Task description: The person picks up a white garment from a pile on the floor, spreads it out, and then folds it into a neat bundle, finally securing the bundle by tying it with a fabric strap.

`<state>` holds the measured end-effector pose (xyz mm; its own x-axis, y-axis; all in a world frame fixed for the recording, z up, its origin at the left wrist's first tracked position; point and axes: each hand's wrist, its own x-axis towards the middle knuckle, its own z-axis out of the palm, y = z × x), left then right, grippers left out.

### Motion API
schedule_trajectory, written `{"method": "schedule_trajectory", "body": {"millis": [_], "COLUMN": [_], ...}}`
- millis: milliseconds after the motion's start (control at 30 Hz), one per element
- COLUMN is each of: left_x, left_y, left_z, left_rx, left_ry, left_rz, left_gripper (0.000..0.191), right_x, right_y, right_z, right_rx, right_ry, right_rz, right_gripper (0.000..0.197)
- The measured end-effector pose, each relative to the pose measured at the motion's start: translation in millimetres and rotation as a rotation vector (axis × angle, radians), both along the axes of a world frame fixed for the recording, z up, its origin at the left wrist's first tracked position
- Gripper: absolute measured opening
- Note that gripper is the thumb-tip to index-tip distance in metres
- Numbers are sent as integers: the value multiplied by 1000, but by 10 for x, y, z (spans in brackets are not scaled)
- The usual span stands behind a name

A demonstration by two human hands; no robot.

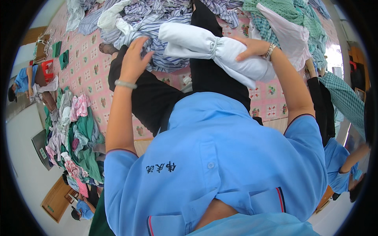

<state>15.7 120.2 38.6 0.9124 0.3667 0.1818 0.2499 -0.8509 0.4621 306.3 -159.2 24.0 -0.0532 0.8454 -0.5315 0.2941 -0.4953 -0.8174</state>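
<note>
A rolled white cloth bundle [192, 39], tied round its middle with a pale cloth tie [215, 47], lies across in front of me above my right leg. My right hand [254, 48] grips its right end, the thumb on top and the other fingertips hidden. To the left, my left hand [136, 57] is raised with fingers apart and holds nothing, apart from the bundle. Blue-and-white striped garments [168, 56] lie heaped beneath the bundle and beside my left hand, between my spread legs in black trousers [153, 94].
Green checked garments [295, 17] and a pale pink cloth [283, 32] are heaped at front right. Mixed laundry [76, 138] lies at left, near folded green cloths [63, 59]. Co-workers sit at far left [28, 76], lower left [84, 208] and right [339, 165] around the pink patterned sheet [88, 63].
</note>
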Motion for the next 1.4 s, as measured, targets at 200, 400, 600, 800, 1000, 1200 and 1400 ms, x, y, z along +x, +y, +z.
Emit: {"method": "schedule_trajectory", "body": {"millis": [200, 400, 600, 800, 1000, 1200, 1400], "left_x": [-872, -752, -338, 6, -91, -221, -543], "left_y": [738, 1067, 2039, 1622, 1499, 1329, 1090], "left_z": [-475, -819, -1356, -1349, -1136, -968, -903], "left_rx": [49, 21, 271, 308, 405, 315, 263], "left_ry": [184, 569, 965, 1140, 1139, 946, 742], "left_rz": [104, 164, -284, -197, -44, 3, 156], "left_gripper": [39, 49, 70, 69, 65, 62, 61], "right_x": [-289, -560, -858, -1543, -1577, -616, -693], "right_y": [-453, -997, -1778, -3595, -4288, -2901, -1358], "right_z": [-173, -497, 207, 2252, 2393, 900, 773], "right_rx": [128, 351, 794, 1753, 2409, 1671, 1094], "right_ry": [310, 699, 611, -286, -346, 532, 451], "right_rz": [-459, -1071, -1439, -1879, -1511, -1959, -1546], "right_gripper": [76, 64, 60, 36, 44, 20, 15]}}
